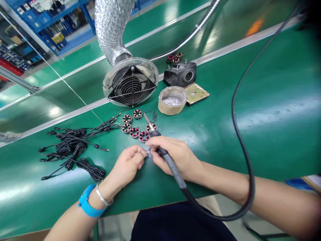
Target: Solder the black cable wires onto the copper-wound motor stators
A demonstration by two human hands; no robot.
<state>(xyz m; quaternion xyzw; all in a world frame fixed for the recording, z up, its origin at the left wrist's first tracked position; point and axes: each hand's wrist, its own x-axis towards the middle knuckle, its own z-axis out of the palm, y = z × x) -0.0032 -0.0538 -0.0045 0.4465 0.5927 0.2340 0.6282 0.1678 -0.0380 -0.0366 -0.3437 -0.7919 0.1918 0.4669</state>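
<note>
In my right hand [183,157] is a soldering iron [173,167], its grey grip resting between thumb and fingers and its metal tip pointing up and to the left. The fingertips of that hand also meet a small part, too small to name, low over the bench. My left hand [129,164] pinches the same spot from the other side, fingers closed. Just beyond both hands stand several small round motor stators [144,136], some with copper coils and some with red ones. One copper stator [151,127] is partly hidden behind the iron.
Bundled black cables [72,144] lie on the left of the green bench [213,134]. A round fume extractor [131,83] hangs from a silver duct. Behind the stators sit a bowl of metal bits [172,108], an iron stand [180,75] and a sponge tray [197,93]. The iron's cord [237,117] loops right.
</note>
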